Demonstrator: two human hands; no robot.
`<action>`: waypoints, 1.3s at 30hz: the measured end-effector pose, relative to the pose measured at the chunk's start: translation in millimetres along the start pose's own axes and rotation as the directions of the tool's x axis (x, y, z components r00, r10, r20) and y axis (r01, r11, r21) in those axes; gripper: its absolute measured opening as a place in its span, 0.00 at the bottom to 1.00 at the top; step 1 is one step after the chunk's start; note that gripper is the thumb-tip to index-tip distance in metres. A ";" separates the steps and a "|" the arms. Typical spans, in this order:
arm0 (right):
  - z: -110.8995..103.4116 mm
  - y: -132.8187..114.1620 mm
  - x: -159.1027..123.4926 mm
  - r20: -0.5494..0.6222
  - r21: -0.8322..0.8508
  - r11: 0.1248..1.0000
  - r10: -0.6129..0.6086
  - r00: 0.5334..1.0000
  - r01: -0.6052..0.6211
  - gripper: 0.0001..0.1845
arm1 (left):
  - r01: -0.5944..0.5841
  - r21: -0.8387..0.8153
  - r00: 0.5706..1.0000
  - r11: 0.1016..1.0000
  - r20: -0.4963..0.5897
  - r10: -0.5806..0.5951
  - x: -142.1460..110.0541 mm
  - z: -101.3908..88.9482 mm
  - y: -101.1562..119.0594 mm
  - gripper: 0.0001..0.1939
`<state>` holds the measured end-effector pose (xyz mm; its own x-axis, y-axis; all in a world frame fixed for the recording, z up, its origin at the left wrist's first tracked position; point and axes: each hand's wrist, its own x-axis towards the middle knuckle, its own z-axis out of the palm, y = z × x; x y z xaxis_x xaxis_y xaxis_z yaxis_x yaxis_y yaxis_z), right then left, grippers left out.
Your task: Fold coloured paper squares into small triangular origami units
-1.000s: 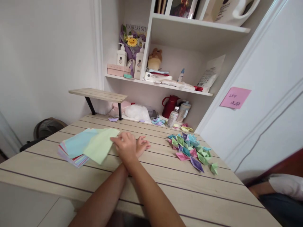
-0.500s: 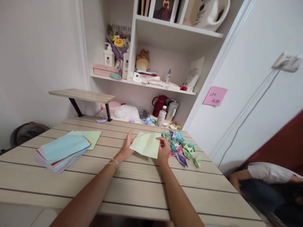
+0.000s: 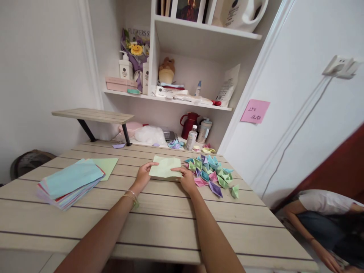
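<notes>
A pale green sheet of paper (image 3: 165, 168) with creases is held between my two hands over the middle of the table. My left hand (image 3: 144, 173) grips its left edge, thumb on top. At the right edge, my right hand (image 3: 186, 178) pinches the sheet with the index finger lying across it. Just right of that hand lies a pile of folded paper boats (image 3: 209, 168) in green, blue, pink and purple. Over on the left is a fanned stack of coloured paper (image 3: 72, 178), blue on top, with a green sheet (image 3: 108, 167) sticking out behind.
A small raised shelf (image 3: 93, 115) stands at the table's back left. Along the back are a clear bottle (image 3: 191, 138), a red jug (image 3: 189, 125) and a white plastic bag (image 3: 150, 135). Another person (image 3: 318, 220) crouches beyond the table's right edge.
The green sheet has moved left and now lies lower and flatter. My left hand has closed on its left edge, where its fingers were spread before.
</notes>
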<state>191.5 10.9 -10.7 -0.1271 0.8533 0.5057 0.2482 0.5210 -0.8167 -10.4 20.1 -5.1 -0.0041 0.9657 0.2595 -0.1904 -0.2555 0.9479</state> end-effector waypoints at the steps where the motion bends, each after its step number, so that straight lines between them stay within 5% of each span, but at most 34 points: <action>1: 0.1 2.8 1.1 -0.025 0.005 1.000 0.015 1.000 -0.015 0.11 | -0.007 0.017 1.000 1.000 -0.016 0.007 0.4 -0.6 -0.8 0.16; 11: 7.1 10.8 5.7 -0.215 0.310 0.942 0.200 0.956 -0.127 0.21 | 0.005 0.015 0.998 1.000 -0.061 -0.004 2.3 2.4 -5.5 0.17; 15: 11.3 3.1 2.5 -0.190 0.370 0.924 0.177 0.966 -0.096 0.31 | -0.046 -0.071 0.983 0.996 -0.182 0.032 3.6 2.5 -6.2 0.24; 19: 16.1 -4.1 0.3 -0.090 0.309 0.946 0.126 0.988 -0.092 0.28 | -0.066 -0.125 0.964 0.990 -0.264 0.031 5.7 0.8 -6.8 0.22; 24: 24.6 -3.9 -1.8 -0.005 0.196 0.978 0.079 0.997 -0.076 0.22 | 0.016 -0.157 0.991 0.987 -0.132 -0.037 3.9 3.8 -5.1 0.21; 29: 27.5 -3.1 -3.2 0.085 0.013 1.000 0.010 0.996 -0.011 0.29 | 0.083 -0.105 0.995 0.991 -0.044 -0.088 1.9 5.7 -6.6 0.23; 39: 18.3 -4.0 2.6 -0.105 0.093 0.995 0.045 0.993 -0.035 0.12 | 0.060 0.066 0.993 0.996 0.097 -0.066 -3.3 8.5 -2.1 0.23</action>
<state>172.6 11.4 -11.2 -0.0140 0.8689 0.4948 0.1624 0.4903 -0.8563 -1.7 17.1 -6.4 0.1034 0.9716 0.2126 -0.1253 -0.1993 0.9719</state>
